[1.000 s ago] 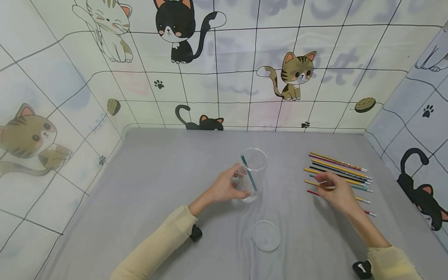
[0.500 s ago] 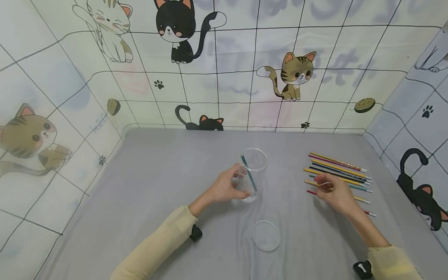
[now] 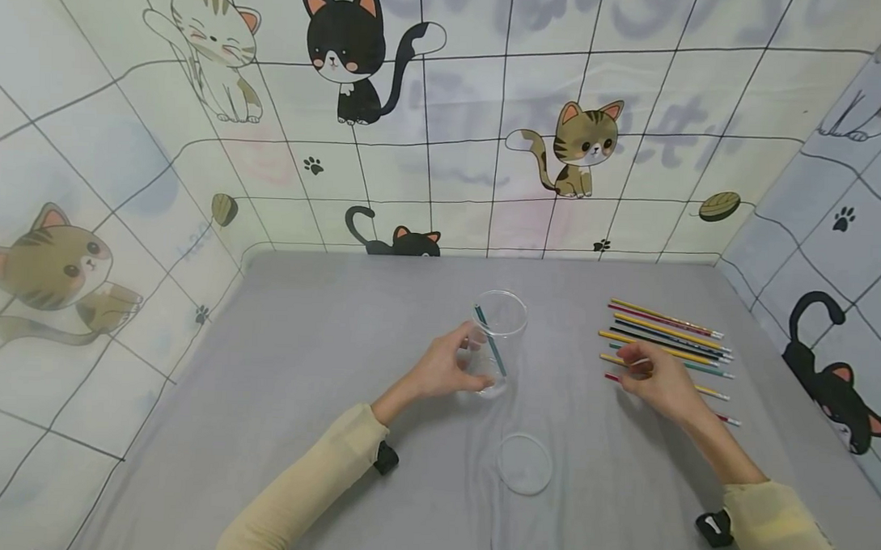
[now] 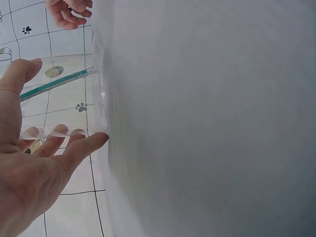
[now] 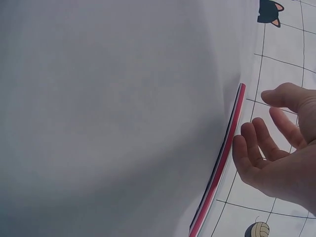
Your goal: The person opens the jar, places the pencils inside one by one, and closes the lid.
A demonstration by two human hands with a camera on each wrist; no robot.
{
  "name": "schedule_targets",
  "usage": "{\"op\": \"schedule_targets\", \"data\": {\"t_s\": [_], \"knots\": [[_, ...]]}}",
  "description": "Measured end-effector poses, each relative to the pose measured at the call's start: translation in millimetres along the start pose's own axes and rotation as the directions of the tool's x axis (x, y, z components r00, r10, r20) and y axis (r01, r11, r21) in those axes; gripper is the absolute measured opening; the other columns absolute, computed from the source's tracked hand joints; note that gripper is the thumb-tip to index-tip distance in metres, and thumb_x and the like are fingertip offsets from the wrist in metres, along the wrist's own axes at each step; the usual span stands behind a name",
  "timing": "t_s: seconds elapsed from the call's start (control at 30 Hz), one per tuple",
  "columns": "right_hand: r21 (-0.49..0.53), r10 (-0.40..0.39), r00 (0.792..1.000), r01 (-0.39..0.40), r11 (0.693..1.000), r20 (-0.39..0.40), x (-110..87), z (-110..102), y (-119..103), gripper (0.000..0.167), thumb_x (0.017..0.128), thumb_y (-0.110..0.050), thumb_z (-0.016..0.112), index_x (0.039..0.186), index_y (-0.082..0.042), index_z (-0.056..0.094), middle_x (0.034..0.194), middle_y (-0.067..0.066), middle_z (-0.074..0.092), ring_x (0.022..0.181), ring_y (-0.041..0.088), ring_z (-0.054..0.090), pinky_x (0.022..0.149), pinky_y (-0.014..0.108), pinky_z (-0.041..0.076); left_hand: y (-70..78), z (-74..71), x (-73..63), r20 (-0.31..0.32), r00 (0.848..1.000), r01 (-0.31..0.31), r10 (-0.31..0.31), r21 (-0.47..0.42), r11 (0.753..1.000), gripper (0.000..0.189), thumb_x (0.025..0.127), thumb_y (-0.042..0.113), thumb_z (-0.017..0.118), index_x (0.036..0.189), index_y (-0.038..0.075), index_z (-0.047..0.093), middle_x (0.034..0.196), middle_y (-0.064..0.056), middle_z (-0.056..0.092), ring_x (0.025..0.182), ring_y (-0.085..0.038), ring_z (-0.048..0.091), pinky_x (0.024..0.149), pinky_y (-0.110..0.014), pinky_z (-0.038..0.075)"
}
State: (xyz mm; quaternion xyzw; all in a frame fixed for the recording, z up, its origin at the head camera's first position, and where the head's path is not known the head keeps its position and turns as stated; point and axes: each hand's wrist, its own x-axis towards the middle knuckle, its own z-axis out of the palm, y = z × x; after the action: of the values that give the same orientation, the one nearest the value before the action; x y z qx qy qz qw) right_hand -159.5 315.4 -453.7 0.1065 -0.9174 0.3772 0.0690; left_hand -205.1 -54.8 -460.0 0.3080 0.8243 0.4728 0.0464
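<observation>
My left hand (image 3: 448, 364) grips a clear cup (image 3: 511, 342) from its left side, thumb and fingers around the wall. One teal pencil (image 3: 491, 339) leans inside it, also visible through the wall in the left wrist view. My right hand (image 3: 661, 380) hovers over the near part of a group of pencils (image 3: 672, 332) on the right, its fingers loosely bent. It covers the middle of a yellow pencil and a red pencil (image 3: 612, 378). In the right wrist view, nothing lies between the fingers, and the red pencil (image 5: 229, 140) is just below the fingertips.
A clear round disc (image 3: 524, 464) lies in front of the cup on the grey cloth (image 3: 321, 344). Cat-printed cloth walls (image 3: 461, 106) enclose the back and both sides. The pencils lie roughly side by side, their eraser ends toward the right.
The fingers of my right hand have shifted very slightly above the pencils. My left hand, the cup and the teal pencil have not visibly moved.
</observation>
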Motion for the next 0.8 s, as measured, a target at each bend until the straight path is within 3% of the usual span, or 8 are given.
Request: {"op": "schedule_targets", "data": {"t_s": [0.17,0.47,0.8], "knots": [[-0.014,-0.009,1.000,0.009,1.000,0.004,0.3,0.6,0.5,0.036,0.077,0.010,0.077,0.110,0.007,0.063,0.103,0.022,0.064,0.092,0.039,0.064,0.073,0.026,0.052,0.5,-0.1,0.0,0.000,1.000,-0.006,0.006,-0.002,1.000,0.062,0.075,0.013,0.085,0.126,0.012,0.051,0.126,-0.015,0.060,0.116,-0.029,0.059,0.084,-0.030,0.056],[-0.060,0.050,0.997,-0.046,0.997,0.062,1.1,3.0,-0.7,0.036,0.078,0.009,0.075,0.111,0.009,0.062,0.107,0.024,0.064,0.096,0.041,0.062,0.079,0.047,0.054,3.6,-0.9,-1.0,0.006,1.000,0.005,-0.005,-0.012,1.000,0.062,0.075,0.011,0.085,0.126,0.011,0.050,0.127,-0.015,0.060,0.117,-0.028,0.058,0.086,-0.033,0.057],[-0.085,0.086,0.992,-0.078,0.993,0.095,1.7,2.2,-0.9,0.035,0.079,0.007,0.074,0.112,0.009,0.063,0.108,0.024,0.065,0.093,0.038,0.061,0.073,0.040,0.053,3.4,-0.3,-0.2,0.001,1.000,0.005,-0.005,0.006,1.000,0.060,0.075,0.012,0.085,0.124,0.011,0.051,0.127,-0.007,0.060,0.117,-0.026,0.059,0.084,-0.026,0.055]]}}
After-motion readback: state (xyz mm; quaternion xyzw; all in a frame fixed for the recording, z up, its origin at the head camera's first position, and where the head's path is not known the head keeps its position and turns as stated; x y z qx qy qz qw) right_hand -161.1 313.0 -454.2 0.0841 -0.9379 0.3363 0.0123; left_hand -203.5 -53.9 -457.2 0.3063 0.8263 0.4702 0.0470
